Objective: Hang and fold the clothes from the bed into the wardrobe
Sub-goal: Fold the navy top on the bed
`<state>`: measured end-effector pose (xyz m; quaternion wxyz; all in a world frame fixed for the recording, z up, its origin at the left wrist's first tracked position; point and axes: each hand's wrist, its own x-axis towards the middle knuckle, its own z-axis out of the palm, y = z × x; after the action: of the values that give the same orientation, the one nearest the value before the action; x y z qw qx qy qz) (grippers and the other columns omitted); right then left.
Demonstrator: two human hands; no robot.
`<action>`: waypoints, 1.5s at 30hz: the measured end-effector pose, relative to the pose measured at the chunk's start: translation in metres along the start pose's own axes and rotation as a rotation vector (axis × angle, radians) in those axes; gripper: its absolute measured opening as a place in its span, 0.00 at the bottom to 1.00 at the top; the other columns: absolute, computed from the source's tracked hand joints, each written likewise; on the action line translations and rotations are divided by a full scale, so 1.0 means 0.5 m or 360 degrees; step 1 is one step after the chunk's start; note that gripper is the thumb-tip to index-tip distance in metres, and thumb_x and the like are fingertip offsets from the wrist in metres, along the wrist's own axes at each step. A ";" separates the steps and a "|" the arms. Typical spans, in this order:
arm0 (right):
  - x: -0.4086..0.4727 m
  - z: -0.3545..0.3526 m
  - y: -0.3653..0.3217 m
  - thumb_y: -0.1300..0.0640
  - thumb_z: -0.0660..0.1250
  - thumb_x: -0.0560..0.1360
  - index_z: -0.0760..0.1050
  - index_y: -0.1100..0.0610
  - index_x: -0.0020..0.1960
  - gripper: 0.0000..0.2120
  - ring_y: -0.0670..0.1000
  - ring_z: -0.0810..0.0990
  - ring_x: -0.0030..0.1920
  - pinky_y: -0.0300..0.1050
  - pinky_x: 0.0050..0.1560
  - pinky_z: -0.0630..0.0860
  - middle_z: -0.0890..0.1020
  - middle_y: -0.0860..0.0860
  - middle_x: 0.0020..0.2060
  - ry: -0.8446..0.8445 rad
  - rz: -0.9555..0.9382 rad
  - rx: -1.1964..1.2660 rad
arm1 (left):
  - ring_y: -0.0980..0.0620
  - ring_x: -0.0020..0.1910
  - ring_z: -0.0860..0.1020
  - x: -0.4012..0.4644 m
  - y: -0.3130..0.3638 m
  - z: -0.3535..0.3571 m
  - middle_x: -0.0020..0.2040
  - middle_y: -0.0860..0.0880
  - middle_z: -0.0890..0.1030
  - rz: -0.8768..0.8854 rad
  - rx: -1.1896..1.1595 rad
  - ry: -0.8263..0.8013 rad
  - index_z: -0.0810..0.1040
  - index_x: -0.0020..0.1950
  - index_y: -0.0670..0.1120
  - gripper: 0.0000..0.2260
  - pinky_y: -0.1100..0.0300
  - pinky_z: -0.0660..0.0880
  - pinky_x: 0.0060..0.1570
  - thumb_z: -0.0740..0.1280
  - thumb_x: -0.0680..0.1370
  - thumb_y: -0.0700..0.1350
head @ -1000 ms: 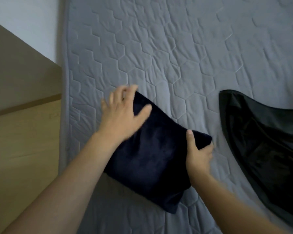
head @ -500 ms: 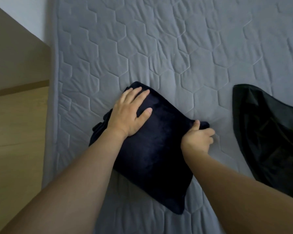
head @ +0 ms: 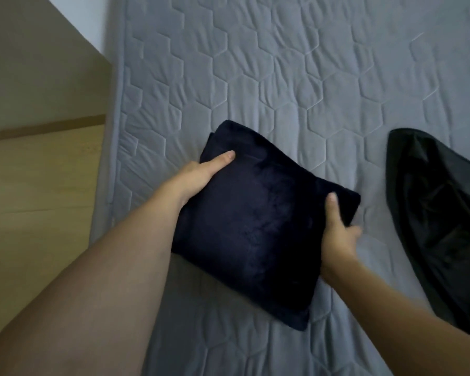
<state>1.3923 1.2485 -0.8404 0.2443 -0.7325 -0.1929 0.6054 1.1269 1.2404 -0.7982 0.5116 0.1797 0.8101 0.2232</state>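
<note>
Folded navy garment [head: 255,223] on the grey bed [head: 282,77], left hand [head: 198,175] and right hand [head: 337,234] gripping opposite edges, fingers probably tucked underneath.

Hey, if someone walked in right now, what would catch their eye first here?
First, the folded navy garment in the middle of the grey quilted bed, gripped at its edges by the left hand and right hand. Next, the black garment lying unfolded at the right edge.

Wooden floor [head: 38,191] and pale wall [head: 98,20] left of bed [head: 310,77].
</note>
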 end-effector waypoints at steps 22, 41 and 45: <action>-1.020 0.193 -0.496 0.36 0.72 0.68 0.69 0.62 0.67 0.39 0.58 0.75 0.43 0.53 0.47 0.72 0.78 0.56 0.49 -0.1195 -0.0487 -0.1003 | 0.49 0.49 0.81 -1.036 0.066 -0.582 0.53 0.50 0.81 0.0014 -0.1305 0.1011 0.75 0.67 0.46 0.48 0.57 0.78 0.45 0.71 0.56 0.75; -2.142 0.813 -0.209 0.39 0.70 0.71 0.67 0.63 0.70 0.38 0.64 0.74 0.61 0.53 0.54 0.71 0.74 0.61 0.64 -0.2054 -0.1049 -0.1195 | 0.46 0.57 0.81 -1.785 -0.326 -1.459 0.60 0.48 0.81 0.0501 -0.1543 0.1619 0.74 0.69 0.50 0.38 0.52 0.75 0.61 0.68 0.66 0.72; -2.336 0.959 -0.118 0.40 0.71 0.71 0.66 0.64 0.70 0.38 0.63 0.75 0.61 0.51 0.56 0.72 0.74 0.61 0.64 -0.2285 -0.1083 -0.1236 | 0.46 0.56 0.81 -1.879 -0.423 -1.630 0.59 0.47 0.82 0.0529 -0.1550 0.1869 0.74 0.69 0.49 0.35 0.53 0.76 0.59 0.68 0.69 0.69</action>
<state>0.6975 0.6800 0.0493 -0.0349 -0.1097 -0.6993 0.7055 0.7597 0.4306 0.0972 -0.0198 -0.0937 0.7214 0.6859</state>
